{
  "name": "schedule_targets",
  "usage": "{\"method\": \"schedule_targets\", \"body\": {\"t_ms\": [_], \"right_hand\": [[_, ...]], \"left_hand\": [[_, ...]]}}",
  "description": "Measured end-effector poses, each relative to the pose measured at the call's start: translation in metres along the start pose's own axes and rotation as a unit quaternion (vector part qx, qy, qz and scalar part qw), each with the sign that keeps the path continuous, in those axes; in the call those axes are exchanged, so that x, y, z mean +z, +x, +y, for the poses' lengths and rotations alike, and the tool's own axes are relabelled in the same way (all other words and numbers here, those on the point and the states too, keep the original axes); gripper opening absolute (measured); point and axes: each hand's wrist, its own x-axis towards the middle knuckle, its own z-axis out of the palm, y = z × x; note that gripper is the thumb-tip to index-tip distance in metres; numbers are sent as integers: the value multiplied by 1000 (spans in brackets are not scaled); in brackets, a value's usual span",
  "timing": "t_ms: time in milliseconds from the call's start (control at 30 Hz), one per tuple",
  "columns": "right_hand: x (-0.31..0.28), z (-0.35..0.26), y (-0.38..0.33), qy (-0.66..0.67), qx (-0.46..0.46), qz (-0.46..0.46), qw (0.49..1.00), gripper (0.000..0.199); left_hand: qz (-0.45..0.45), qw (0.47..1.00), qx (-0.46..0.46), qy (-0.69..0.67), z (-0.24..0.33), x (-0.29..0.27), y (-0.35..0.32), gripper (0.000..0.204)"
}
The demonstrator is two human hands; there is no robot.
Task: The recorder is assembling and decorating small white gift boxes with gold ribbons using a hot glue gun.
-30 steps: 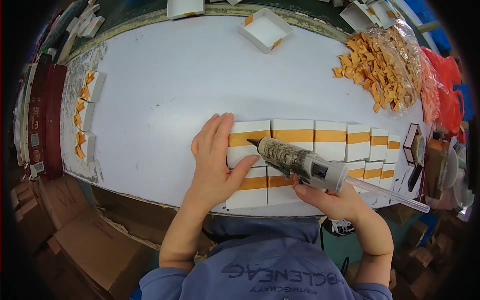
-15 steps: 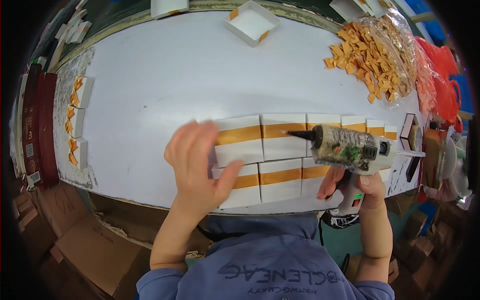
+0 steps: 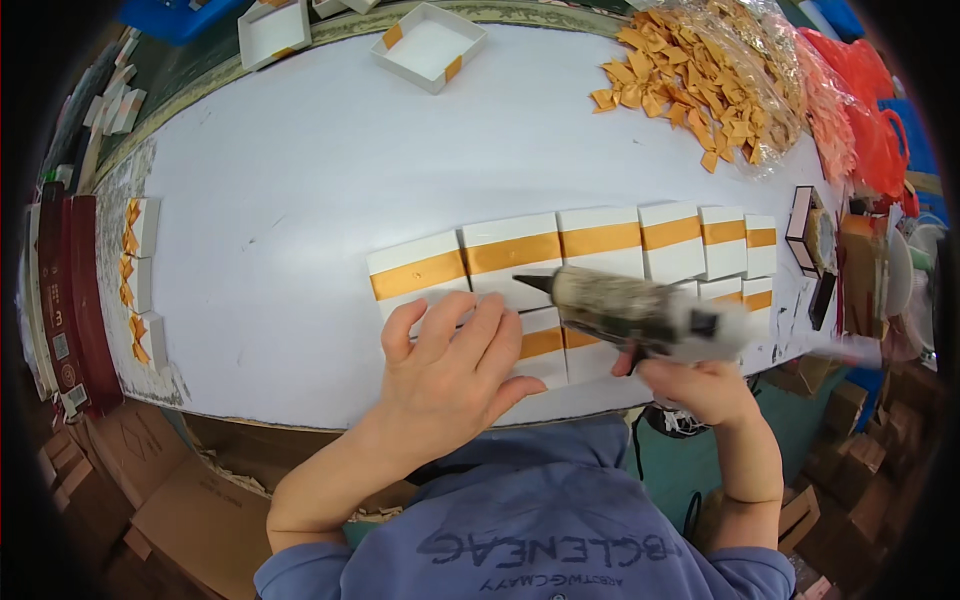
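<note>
Two rows of white box lids with orange ribbon bands (image 3: 600, 240) lie side by side near the front edge of the white table (image 3: 300, 180). My left hand (image 3: 450, 365) lies flat, fingers spread, on the leftmost lid of the near row. My right hand (image 3: 700, 385) grips a glue gun (image 3: 630, 310) by its handle. The gun lies level above the lids, its dark nozzle pointing left over the seam between the two rows, close to my left fingertips.
A heap of folded orange bows in a clear bag (image 3: 700, 70) sits at the back right, beside red plastic bags (image 3: 860, 130). Open white box trays (image 3: 430, 45) stand at the back. Finished lids with bows (image 3: 140, 260) line the left edge. Cardboard boxes (image 3: 160, 500) sit below.
My left hand lifted, moved right and came down flat on the near-row lid. The glue gun swung from the right back left, its nozzle now close to my left fingers.
</note>
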Motion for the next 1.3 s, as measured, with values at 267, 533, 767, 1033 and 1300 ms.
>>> {"method": "schedule_targets", "body": {"t_ms": [267, 533, 767, 1033, 1300], "right_hand": [[-31, 29, -13, 19, 7, 114, 993, 21], [-48, 33, -28, 167, -106, 85, 976, 28], [-69, 55, -32, 58, -48, 192, 978, 24], [-83, 49, -36, 106, -87, 196, 971, 30], [-110, 67, -49, 108, -73, 259, 957, 28]], "left_hand": [[-40, 993, 76, -81, 19, 18, 35, 55], [-50, 992, 104, -49, 27, 18, 52, 55], [-70, 983, 153, -77, 49, 39, 83, 55], [-115, 976, 181, -34, 59, 36, 100, 54], [-76, 968, 230, -68, 86, 68, 136, 59]]}}
